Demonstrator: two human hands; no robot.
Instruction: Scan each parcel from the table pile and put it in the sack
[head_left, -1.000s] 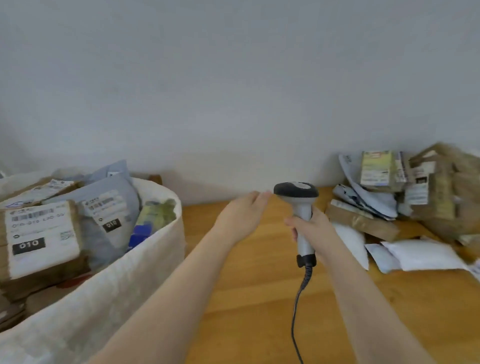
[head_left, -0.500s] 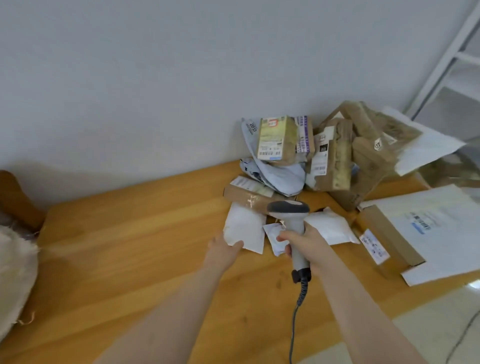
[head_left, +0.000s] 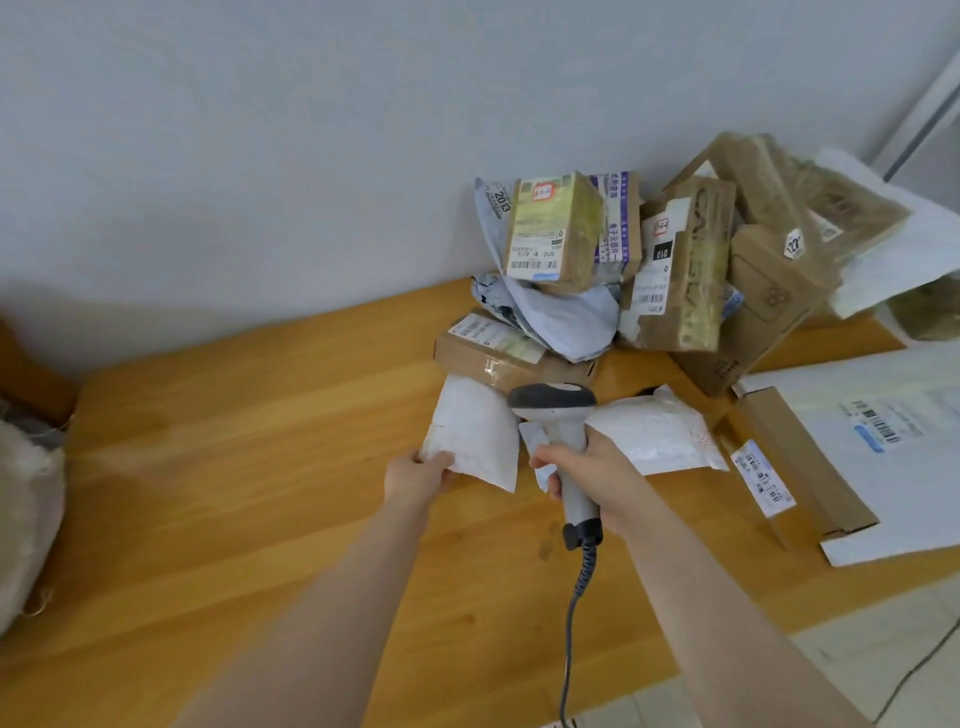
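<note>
My left hand (head_left: 422, 477) pinches the near left corner of a white padded mailer (head_left: 475, 434) lying on the wooden table (head_left: 234, 467) at the front of the parcel pile (head_left: 649, 270). My right hand (head_left: 587, 467) grips the handle of a grey and white barcode scanner (head_left: 558, 415), its head just right of that mailer. The scanner's coiled cable (head_left: 576, 597) hangs down toward me. A second white mailer (head_left: 660, 436) lies right of the scanner. Only the edge of the pale woven sack (head_left: 26, 509) shows at the far left.
Brown cardboard boxes (head_left: 680, 270) and grey poly bags (head_left: 561, 317) lean against the white wall. A flat brown box (head_left: 800, 462) and a large white envelope (head_left: 883, 431) lie at the table's right end. Pale floor (head_left: 831, 665) shows past the table's near right edge.
The view swung right from the sack to the parcel pile. My left hand reached the white mailer and took hold of its corner. My right hand kept the scanner.
</note>
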